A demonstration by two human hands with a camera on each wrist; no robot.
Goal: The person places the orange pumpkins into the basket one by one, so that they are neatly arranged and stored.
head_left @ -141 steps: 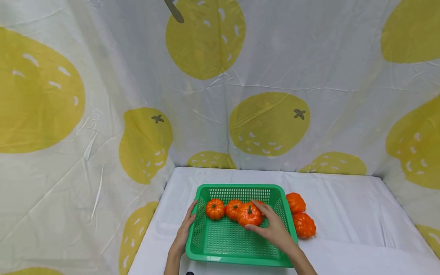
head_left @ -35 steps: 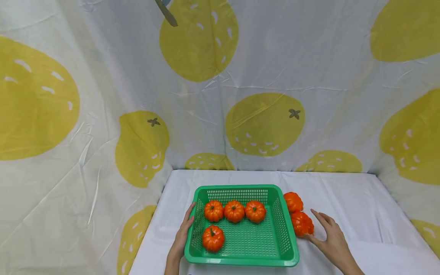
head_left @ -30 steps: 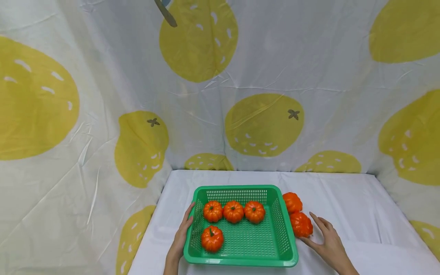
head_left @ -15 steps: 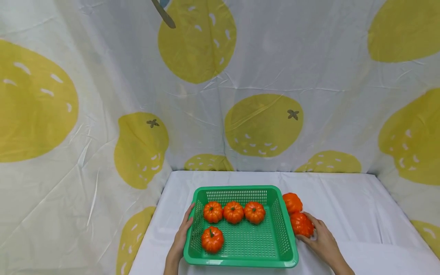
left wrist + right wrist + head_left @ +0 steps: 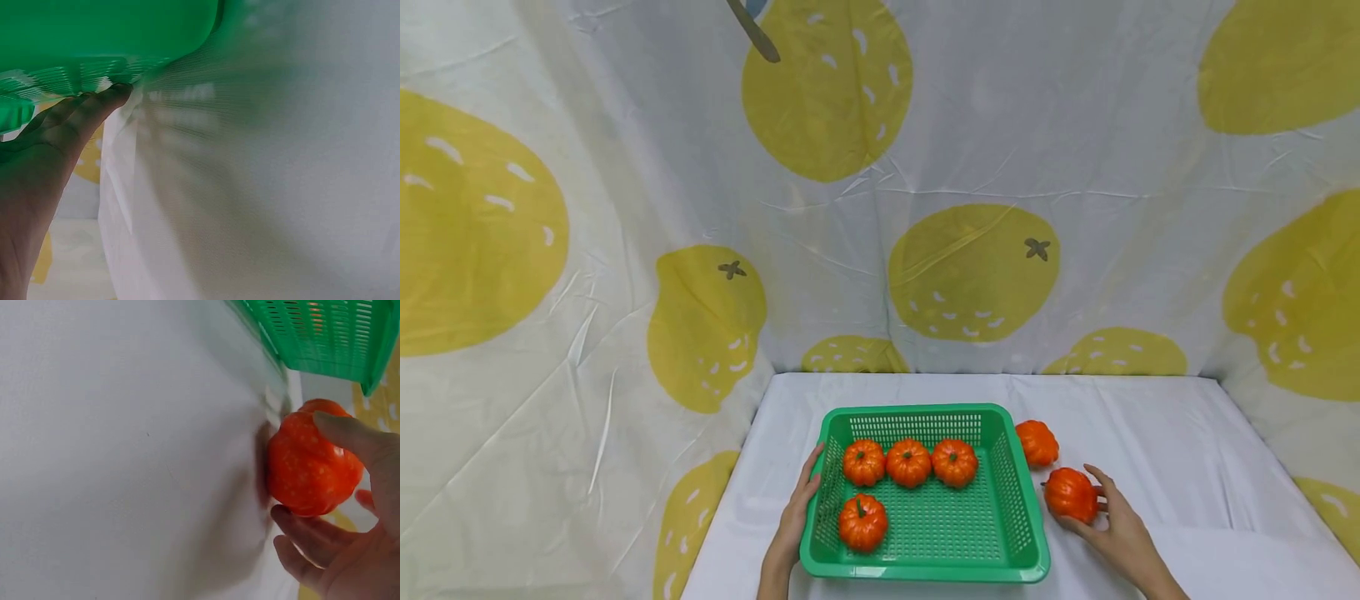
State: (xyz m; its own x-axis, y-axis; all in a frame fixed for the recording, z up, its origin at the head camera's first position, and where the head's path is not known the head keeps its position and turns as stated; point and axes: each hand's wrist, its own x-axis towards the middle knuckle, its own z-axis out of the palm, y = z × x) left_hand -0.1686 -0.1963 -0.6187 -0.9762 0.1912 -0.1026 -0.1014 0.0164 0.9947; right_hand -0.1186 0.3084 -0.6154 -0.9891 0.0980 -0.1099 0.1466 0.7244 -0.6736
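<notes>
The lemon-print curtain point(image 5: 625, 250) hangs behind a white-covered table point(image 5: 1150, 425), and on it sits the green basket point(image 5: 925, 573), four small pumpkins inside: three in a row at the far side, one point(image 5: 862, 523) alone nearer the left wall. The left hand point(image 5: 793, 521) lies flat against the basket's left wall, fingers straight, steadying it; its wrist view shows a fingertip point(image 5: 115, 94) just under the green rim.

Now the change: half a second ago the near pumpkin point(image 5: 1070, 494) sat touching the far pumpkin point(image 5: 1037, 442) beside the basket. It has since come away from its neighbour, and the right hand point(image 5: 1116, 529) has it, fingers and thumb curled round it, just right of the basket and low over the cloth. So the pick looks made, with one pumpkin left outside.

Close up from the right wrist, the held pumpkin point(image 5: 312, 465) is glossy orange, ribbed, speckled with pale dots, thumb over the top, fingers point(image 5: 306, 528) underneath.
</notes>
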